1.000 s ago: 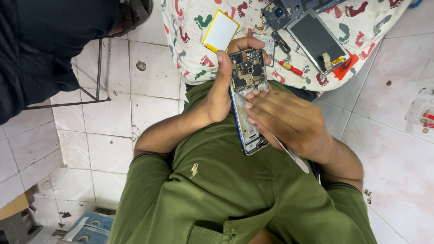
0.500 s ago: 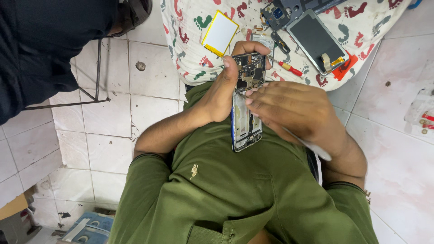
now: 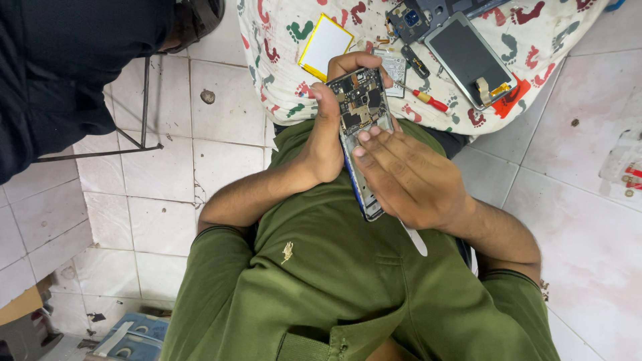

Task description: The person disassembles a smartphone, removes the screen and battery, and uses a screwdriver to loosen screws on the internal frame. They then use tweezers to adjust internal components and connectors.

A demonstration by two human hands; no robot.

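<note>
Our left hand (image 3: 328, 144) grips the open phone (image 3: 361, 127); our right hand (image 3: 408, 177) lies flat on it, screwdriver (image 3: 428, 100) at 1 o'clock.

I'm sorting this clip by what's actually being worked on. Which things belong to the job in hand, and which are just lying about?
In hand:
- opened phone, circuit boards exposed
- left hand gripping it
- right hand, fingertips on it

Lying about, on the patterned cloth:
- yellow-edged white panel
- red-handled screwdriver
- dark-screened phone
- small grey battery
</note>
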